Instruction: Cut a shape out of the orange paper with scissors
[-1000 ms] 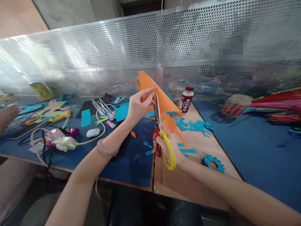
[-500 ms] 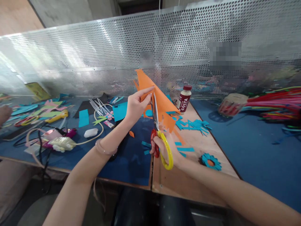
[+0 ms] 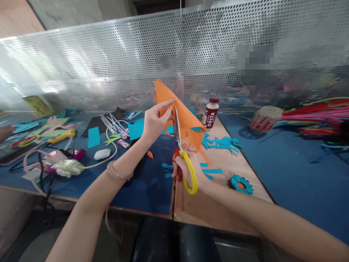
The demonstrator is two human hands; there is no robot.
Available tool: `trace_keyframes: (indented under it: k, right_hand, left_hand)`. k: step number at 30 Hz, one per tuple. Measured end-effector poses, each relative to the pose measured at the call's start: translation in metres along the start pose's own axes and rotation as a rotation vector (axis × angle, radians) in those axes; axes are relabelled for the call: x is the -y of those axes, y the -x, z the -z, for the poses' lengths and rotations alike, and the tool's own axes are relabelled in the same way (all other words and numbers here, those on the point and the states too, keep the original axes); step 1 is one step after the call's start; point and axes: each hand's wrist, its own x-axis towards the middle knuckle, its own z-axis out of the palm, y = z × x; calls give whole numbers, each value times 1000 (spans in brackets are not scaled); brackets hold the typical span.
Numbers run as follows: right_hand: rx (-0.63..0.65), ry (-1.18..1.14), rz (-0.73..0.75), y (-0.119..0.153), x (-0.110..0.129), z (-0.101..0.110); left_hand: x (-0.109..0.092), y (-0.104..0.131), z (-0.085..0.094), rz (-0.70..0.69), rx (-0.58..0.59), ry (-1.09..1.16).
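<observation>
My left hand [image 3: 156, 122] pinches an orange paper sheet [image 3: 180, 109] between thumb and fingers, holding it up over the table. The sheet has a ragged lower part. In my right hand [image 3: 189, 169] are scissors [image 3: 177, 133] with one red and one yellow handle loop. Their blades point up, close to my left fingertips and against the paper; they look slightly apart. A small orange piece [image 3: 150, 154] lies on the blue surface below my left wrist. Blue paper strips [image 3: 212, 171] lie beside my right hand.
A red bottle [image 3: 211, 112] stands behind blue scraps [image 3: 222, 143]. A blue paper flower [image 3: 241, 184] lies at the right, with a jar [image 3: 265, 119] beyond. On the left are a white case [image 3: 102, 154], a yellow glue gun [image 3: 62, 134], cables and another person's hand [image 3: 5, 133].
The whole view has shifted slightly, with hands and table items appearing a little further left. The scissors and paper keep nearly the same position relative to each other.
</observation>
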Motion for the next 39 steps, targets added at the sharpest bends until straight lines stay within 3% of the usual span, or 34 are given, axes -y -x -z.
trace_keyframes:
  k: [30, 39]
  right_hand:
    - [-5, 26, -51, 4, 10, -2]
    - [-5, -12, -67, 1, 0, -2]
  left_hand:
    - [1, 1, 2, -12, -12, -3]
    - [2, 0, 2, -15, 0, -32]
